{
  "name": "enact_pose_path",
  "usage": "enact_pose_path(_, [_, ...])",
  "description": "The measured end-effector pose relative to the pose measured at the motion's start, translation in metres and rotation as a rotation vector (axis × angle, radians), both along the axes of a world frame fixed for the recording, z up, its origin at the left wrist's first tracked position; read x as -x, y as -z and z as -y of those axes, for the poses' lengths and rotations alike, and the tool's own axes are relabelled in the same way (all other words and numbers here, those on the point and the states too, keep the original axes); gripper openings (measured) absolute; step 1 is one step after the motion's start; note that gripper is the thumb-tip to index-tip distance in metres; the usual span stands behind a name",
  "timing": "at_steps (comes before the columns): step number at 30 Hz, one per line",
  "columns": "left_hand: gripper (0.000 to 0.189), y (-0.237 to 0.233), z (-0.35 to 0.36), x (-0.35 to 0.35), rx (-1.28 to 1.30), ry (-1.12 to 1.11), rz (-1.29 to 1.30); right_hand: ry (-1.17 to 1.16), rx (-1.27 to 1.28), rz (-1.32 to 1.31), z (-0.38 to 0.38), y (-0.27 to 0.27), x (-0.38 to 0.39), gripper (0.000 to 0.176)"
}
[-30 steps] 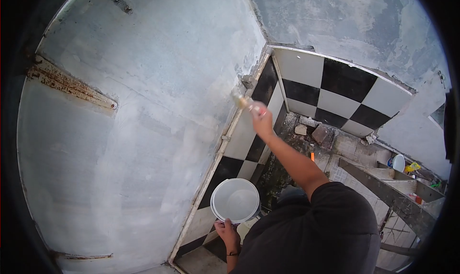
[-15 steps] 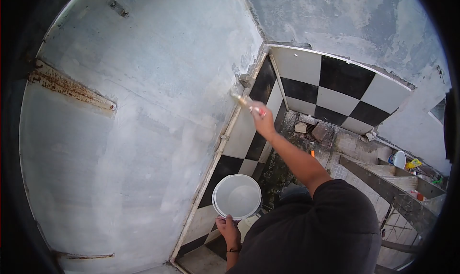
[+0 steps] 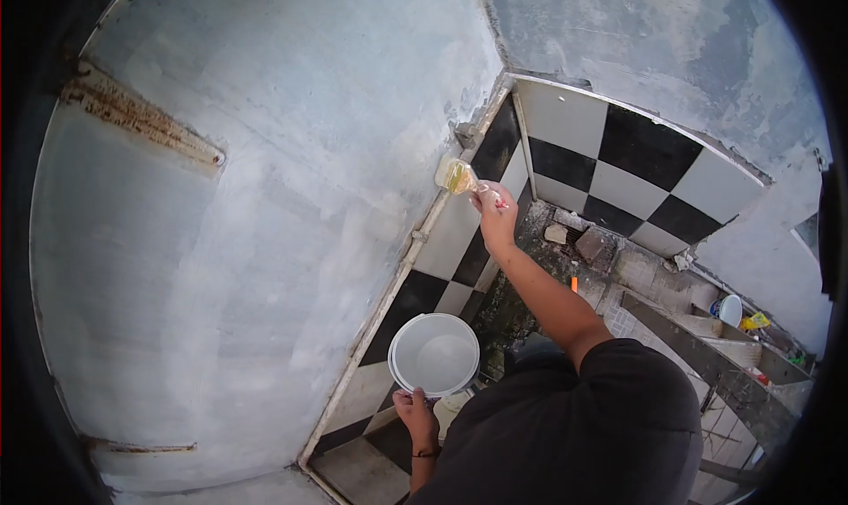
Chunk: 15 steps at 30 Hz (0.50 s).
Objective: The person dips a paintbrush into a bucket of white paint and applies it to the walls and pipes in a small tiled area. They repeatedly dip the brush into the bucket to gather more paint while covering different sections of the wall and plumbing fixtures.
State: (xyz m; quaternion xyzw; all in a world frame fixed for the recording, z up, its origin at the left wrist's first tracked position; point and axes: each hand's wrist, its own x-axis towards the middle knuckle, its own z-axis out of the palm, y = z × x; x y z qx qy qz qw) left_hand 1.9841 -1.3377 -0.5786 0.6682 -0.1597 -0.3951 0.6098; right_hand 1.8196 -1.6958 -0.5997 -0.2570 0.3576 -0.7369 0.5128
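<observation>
A paintbrush [image 3: 457,177] with pale bristles is in my right hand [image 3: 496,207], my fingers wrapped round its handle. Its bristles are at the lower edge of the grey-white wall [image 3: 291,196], just above the tile border; whether they touch cannot be made out. Lower down, my left hand [image 3: 417,410] grips the near rim of a white bucket [image 3: 435,355], beside the checkered tiles. The bucket's inside looks pale.
Black and white tiles [image 3: 632,183] line the lower walls. A rusty bracket [image 3: 146,116] sticks out at upper left. Rubble [image 3: 594,244] lies in the floor corner. At right are a metal frame [image 3: 707,350] and a small white tub [image 3: 730,310].
My right hand has turned the brush so its broad side shows, and both have shifted slightly right. The camera view has shifted a little. My left hand still holds the bucket.
</observation>
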Motion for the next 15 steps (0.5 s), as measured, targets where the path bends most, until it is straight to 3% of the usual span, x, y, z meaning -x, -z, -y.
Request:
enact_pose_path(2, [0.017,0.003,-0.003,-0.002,0.005,-0.002,0.002,0.002,-0.030,-0.045,0.002,0.011,-0.017,0.012])
enact_pose_path(3, [0.018,0.003,-0.005,-0.002,0.018,-0.011,-0.011,-0.015,0.056,-0.181,-0.009,0.010,-0.030,0.010])
enact_pose_path(6, [0.018,0.003,-0.007,-0.001,0.019,-0.031,-0.024,-0.093,0.032,-0.249,-0.062,-0.007,-0.053,0.009])
enact_pose_path(8, [0.018,0.004,-0.007,-0.001,0.009,-0.041,-0.024,-0.266,0.056,-0.313,-0.082,-0.011,-0.053,0.010])
enact_pose_path(11, [0.019,0.007,-0.009,-0.005,-0.023,-0.021,-0.013,-0.429,0.107,-0.086,-0.099,-0.014,-0.049,0.010])
enact_pose_path(14, [0.019,0.007,-0.009,-0.006,-0.015,-0.018,-0.008,-0.416,0.077,-0.048,-0.079,-0.003,-0.041,0.012])
enact_pose_path(15, [0.019,0.004,-0.008,-0.003,-0.007,-0.020,-0.011,-0.361,0.078,-0.149,-0.065,0.000,-0.033,0.011])
